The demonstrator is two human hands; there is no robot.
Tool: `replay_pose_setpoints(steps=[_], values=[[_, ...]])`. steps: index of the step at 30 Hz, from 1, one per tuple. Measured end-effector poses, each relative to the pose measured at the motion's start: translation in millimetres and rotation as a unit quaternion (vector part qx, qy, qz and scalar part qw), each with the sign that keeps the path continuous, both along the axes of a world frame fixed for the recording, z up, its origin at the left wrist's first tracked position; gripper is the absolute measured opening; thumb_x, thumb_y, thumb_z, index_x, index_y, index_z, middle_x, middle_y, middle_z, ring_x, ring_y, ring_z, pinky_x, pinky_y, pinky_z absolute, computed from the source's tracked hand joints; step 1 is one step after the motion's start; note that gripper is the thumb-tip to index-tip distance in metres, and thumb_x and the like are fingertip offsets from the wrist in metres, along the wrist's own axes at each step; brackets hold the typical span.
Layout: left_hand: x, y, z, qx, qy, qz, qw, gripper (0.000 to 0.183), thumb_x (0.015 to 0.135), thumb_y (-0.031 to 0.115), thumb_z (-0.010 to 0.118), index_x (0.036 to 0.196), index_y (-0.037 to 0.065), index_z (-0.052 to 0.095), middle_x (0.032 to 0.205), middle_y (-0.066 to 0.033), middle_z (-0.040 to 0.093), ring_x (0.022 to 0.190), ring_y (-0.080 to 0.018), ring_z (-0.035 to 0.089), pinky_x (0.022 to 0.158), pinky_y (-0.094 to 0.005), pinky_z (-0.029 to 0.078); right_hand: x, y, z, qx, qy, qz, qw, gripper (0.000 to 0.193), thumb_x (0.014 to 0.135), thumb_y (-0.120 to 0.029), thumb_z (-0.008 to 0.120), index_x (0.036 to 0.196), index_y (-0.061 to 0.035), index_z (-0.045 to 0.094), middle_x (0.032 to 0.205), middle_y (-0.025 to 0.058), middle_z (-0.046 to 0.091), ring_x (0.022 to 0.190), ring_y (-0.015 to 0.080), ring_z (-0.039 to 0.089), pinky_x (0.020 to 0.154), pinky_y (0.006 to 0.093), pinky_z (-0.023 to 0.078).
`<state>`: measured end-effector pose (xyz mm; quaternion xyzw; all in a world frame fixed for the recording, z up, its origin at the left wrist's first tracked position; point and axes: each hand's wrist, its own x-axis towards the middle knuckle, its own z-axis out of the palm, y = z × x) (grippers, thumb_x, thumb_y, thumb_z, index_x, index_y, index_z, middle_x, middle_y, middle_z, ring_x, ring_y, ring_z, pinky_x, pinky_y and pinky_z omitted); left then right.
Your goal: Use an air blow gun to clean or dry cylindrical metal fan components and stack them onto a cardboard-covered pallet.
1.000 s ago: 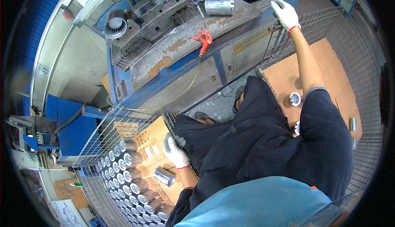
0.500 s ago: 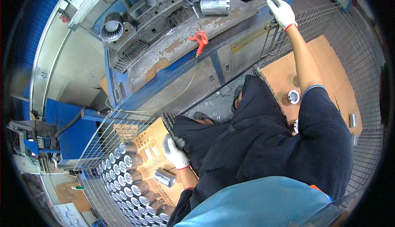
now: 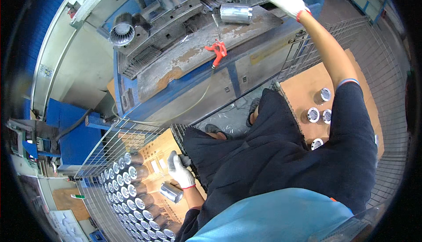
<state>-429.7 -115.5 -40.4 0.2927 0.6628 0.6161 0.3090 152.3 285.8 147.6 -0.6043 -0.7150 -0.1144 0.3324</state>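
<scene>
Cylinder [image 3: 171,192] just beside left grip [image 3: 180,171]

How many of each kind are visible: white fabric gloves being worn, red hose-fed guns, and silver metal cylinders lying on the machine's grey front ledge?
White fabric gloves: 2
Red hose-fed gun: 1
Silver metal cylinder on grey front ledge: 1
Total: 4

Worn ledge [image 3: 182,59], 1 silver cylinder [image 3: 236,13], red airgun [image 3: 218,51]
</scene>
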Motion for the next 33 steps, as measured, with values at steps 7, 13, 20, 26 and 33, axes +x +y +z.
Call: replay_pose_setpoints(steps=[7,13,20,26,33], values=[[-25,-26,1,-0.027,0.071,0.085,0.993,0.038,0.105,0.02,0.063,0.135,-0.003,0.061,0.096,-0.0099,0.069,0.075,-0.0155,0.066,0.069,-0.0285,0.056,-83,20,57,-0.08,0.087,-0.006,0.993,0.066,0.094,-0.054,0.065,0.139,-0.0049,0.062,0.123,0.0247,0.072,0.115,0.0435,0.068,0.1,0.0498,0.053],[-132,-125,-40,-0.217,0.311,0.233,0.896,0.057,0.098,0.017,0.061,0.15,-0.002,0.051,0.145,-0.023,0.058,0.128,-0.0352,0.06,0.111,-0.0428,0.047,-106,19,49,0.003,0.114,0.046,0.992,0.058,0.095,-0.05,0.067,0.136,-0.0087,0.066,0.126,0.0205,0.073,0.118,0.0377,0.069,0.101,0.0442,0.053],[-153,-179,-74,-0.251,0.099,0.139,0.953,0.071,0.091,0.007,0.057,0.16,0.002,0.041,0.159,-0.0211,0.048,0.137,-0.0359,0.055,0.115,-0.0409,0.045,-141,8,52,-0.015,0.063,0.104,0.993,0.056,0.097,-0.05,0.064,0.139,-0.0129,0.066,0.123,0.0147,0.075,0.116,0.0348,0.07,0.102,0.0422,0.054],[-129,-163,-47,-0.214,0.051,0.128,0.967,0.064,0.093,0.001,0.053,0.156,-0.003,0.043,0.149,-0.0178,0.054,0.128,-0.0287,0.058,0.104,-0.0369,0.052,-126,38,53,0.169,0.091,0.018,0.981,0.042,0.095,-0.035,0.072,0.124,-0.0051,0.072,0.107,0.0178,0.078,0.1,0.0331,0.075,0.09,0.0417,0.058],[-135,-169,-55,-0.238,0.176,0.094,0.951,0.061,0.094,0.002,0.05,0.154,-0.004,0.044,0.145,-0.0203,0.057,0.124,-0.0305,0.06,0.105,-0.0375,0.05,-84,117,30,-0.107,-0.05,-0.071,0.991,0.063,0.097,-0.052,0.061,0.145,-0.0122,0.059,0.129,0.0218,0.071,0.119,0.0406,0.067,0.106,0.0466,0.052]])
